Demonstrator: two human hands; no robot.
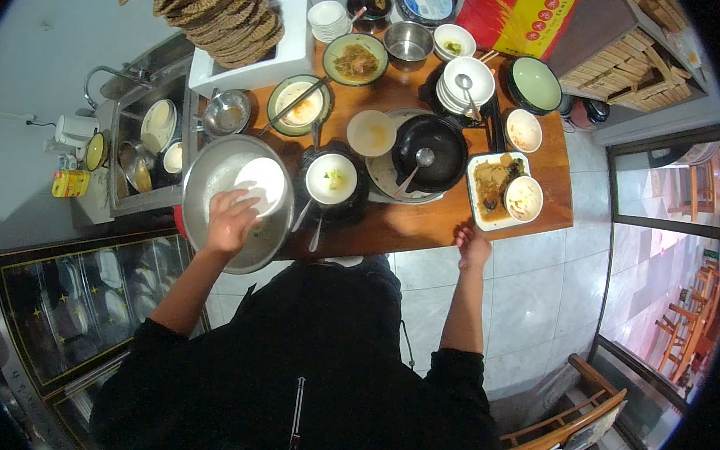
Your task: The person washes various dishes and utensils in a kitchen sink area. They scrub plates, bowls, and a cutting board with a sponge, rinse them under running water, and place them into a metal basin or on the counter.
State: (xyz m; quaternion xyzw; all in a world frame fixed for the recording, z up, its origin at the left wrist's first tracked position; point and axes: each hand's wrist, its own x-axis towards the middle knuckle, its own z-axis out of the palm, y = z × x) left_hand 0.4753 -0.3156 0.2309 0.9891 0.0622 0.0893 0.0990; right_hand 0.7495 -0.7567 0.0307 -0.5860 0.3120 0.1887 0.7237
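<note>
My left hand [231,220] is over the large metal basin [210,159], its fingers at the lower edge of a white bowl [263,179]; whether they grip it I cannot tell. Close to the table's front edge, my right hand [474,246] has curled fingers and is just below a white rectangular dish [492,223] with food remains. A small bowl [522,200] sits in that dish. Between my hands stand a white bowl with green scraps [331,179] on a black pot, a pale bowl [371,134] and a black pan [436,142] with a metal spoon [424,158] in it.
A sink [127,137] with dishes lies left of the wooden table [398,225]. At the back are woven mats [218,14] in a white foam box [204,73], stacked bowls [467,78], a metal bowl [408,41] and a green bowl [536,83]. A glass-doored cabinet [74,304] is at lower left.
</note>
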